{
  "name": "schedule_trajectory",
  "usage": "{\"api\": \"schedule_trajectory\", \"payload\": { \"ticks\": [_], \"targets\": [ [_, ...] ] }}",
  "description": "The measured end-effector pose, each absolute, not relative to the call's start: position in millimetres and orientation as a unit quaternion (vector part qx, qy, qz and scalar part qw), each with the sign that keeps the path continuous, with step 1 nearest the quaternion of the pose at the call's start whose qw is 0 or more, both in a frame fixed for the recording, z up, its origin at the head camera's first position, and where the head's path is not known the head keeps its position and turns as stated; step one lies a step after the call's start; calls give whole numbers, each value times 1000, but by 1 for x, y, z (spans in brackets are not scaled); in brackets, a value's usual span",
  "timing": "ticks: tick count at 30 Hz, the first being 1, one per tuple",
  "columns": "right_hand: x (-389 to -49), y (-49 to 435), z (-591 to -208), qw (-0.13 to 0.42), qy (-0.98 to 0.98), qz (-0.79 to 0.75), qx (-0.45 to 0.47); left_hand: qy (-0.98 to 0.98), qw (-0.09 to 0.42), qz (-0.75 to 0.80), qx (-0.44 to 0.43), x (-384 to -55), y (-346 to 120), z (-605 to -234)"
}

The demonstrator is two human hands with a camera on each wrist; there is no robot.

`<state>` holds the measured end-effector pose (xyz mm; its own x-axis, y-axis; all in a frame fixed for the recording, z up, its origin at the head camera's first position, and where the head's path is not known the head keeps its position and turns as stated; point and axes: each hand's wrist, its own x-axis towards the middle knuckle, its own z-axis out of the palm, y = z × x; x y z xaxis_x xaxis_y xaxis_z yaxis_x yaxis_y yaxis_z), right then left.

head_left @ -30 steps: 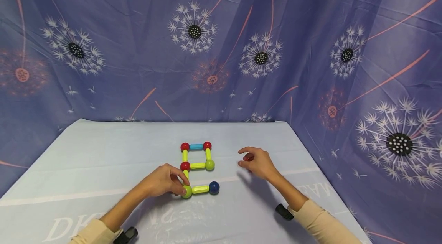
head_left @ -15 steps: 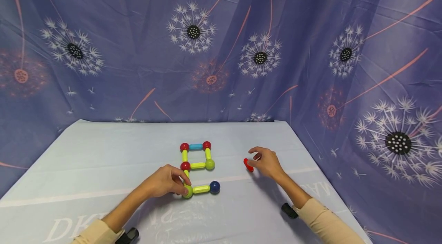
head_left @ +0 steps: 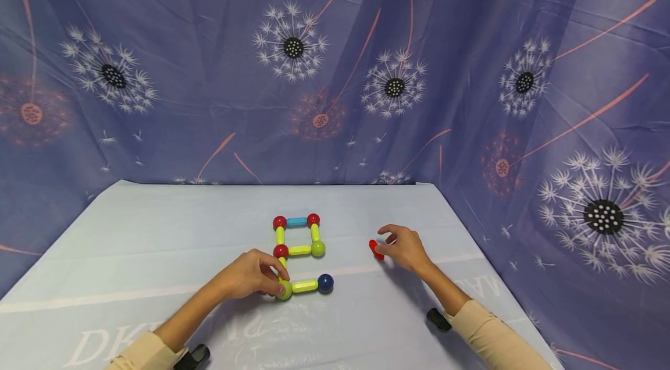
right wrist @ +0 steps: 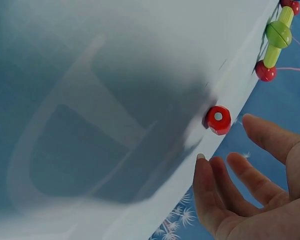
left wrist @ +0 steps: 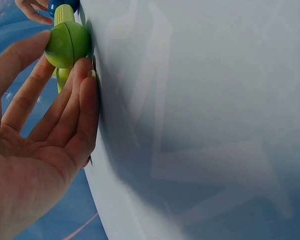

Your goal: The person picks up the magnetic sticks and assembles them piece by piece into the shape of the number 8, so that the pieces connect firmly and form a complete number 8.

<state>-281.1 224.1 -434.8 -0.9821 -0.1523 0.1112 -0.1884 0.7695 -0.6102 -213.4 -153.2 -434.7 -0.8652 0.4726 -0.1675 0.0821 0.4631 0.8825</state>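
Observation:
My left hand (head_left: 255, 274) pinches a green magnetic ball (left wrist: 68, 45) at the near-left corner of a ball-and-rod figure; thumb and finger sit at the ball's sides. A yellow-green rod (head_left: 305, 287) joins that ball to a dark blue ball (head_left: 325, 283). Behind it, yellow-green rods and one blue rod (head_left: 297, 222) form a square with red balls (head_left: 280, 223) and another green ball (head_left: 318, 248). My right hand (head_left: 405, 246) is spread beside a short red rod (right wrist: 218, 120) on the table. In the right wrist view its fingers stand apart from the rod, whose pale round end shows.
A pale cloth with faint lettering covers the table (head_left: 183, 224). Blue-purple curtains (head_left: 220, 96) with dandelion prints hang at the back and right. A black wrist device (head_left: 438, 320) sits by the right sleeve, another (head_left: 192, 356) by the left.
My right hand has moved slightly right and let go of the red rod, which now lies on the table. The left hand has stayed on the green ball.

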Motion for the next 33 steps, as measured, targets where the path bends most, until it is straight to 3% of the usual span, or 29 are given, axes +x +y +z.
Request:
{"api": "schedule_trajectory", "payload": {
  "ticks": [33],
  "targets": [
    [-281, 208, -443, -5, -942, 317, 111, 842, 183, 480, 161, -212, -148, -438]
  ]
}}
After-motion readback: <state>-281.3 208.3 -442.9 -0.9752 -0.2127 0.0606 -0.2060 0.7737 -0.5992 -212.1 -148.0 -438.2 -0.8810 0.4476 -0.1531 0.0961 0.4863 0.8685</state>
